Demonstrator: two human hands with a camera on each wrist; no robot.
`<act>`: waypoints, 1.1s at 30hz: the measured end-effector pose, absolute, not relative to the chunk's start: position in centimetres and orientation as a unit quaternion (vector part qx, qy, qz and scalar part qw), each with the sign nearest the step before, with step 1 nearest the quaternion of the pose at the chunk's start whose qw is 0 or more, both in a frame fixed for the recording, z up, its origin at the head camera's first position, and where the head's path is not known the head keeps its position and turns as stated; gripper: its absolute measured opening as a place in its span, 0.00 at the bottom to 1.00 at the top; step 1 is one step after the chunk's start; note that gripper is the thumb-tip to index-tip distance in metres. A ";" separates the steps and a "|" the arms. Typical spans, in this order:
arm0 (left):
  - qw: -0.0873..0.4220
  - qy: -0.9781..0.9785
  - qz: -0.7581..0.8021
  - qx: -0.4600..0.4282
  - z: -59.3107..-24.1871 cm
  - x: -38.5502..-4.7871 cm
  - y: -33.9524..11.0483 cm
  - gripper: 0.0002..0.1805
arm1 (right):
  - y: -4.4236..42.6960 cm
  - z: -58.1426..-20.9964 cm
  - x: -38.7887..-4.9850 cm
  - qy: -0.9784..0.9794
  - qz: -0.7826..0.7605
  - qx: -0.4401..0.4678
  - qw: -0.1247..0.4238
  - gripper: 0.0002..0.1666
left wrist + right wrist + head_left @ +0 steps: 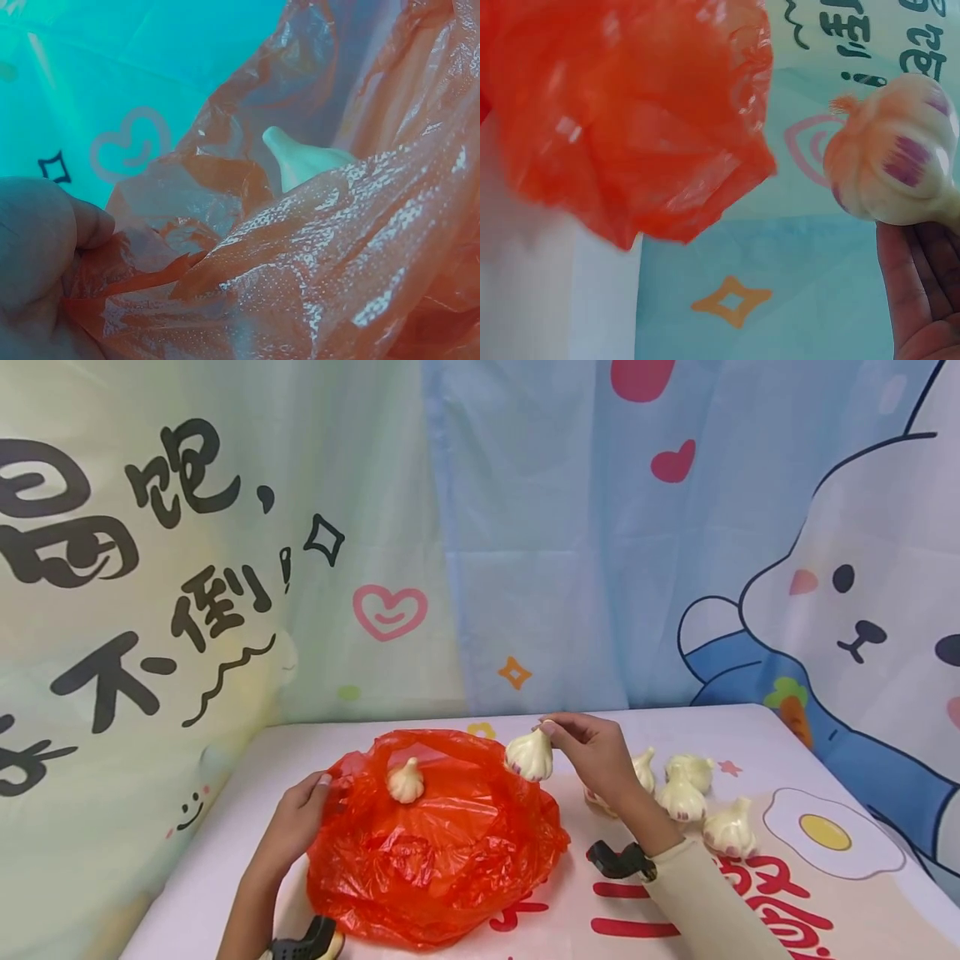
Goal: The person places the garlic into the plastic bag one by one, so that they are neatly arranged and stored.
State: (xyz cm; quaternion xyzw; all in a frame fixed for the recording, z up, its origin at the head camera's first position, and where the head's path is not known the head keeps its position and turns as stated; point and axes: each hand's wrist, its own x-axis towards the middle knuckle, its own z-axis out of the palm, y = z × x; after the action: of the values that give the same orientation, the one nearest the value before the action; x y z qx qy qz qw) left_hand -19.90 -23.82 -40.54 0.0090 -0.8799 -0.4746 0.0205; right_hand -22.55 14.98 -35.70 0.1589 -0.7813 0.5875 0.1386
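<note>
A red plastic bag [450, 860] lies spread with its mouth facing up on the table. My left hand [298, 817] pinches the bag's left rim between thumb and fingers, seen close in the left wrist view. Inside the bag sits one garlic bulb [406, 782], its stem showing above a fold in the left wrist view. My right hand [596, 756] holds another garlic bulb [529, 755] by its stem, raised at the bag's right rim. In the right wrist view this bulb [896, 154] shows purple patches and roots, apart from the red plastic.
Several garlic bulbs [681, 795] stand grouped on the table right of the bag, some partly behind my right forearm. The white table [300, 739] has a printed cover with a fried egg picture. A patterned curtain [532, 568] hangs behind it.
</note>
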 end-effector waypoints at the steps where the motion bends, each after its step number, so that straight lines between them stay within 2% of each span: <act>1: 0.021 -0.880 -0.474 0.008 -40.5 -19.9 -23.8 0.27 | 14.9 -35.6 -22.6 -0.778 0.591 0.160 0.142 0.13; 23: 0.028 -0.875 -0.483 0.009 -40.2 -19.8 -24.1 0.26 | 11.3 -34.9 -23.9 -0.725 0.635 0.227 0.141 0.10; 33: 0.019 -0.871 -0.490 0.012 -40.5 -19.9 -24.2 0.26 | 8.8 -38.4 -26.6 -0.724 0.642 0.229 0.101 0.12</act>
State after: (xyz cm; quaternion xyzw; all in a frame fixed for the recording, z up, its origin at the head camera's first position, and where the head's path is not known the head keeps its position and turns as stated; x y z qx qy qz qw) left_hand -19.93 -24.18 -40.45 0.0121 -0.8715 -0.4899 0.0194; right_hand -26.59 8.76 -38.43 0.2292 -0.7243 0.6424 0.1012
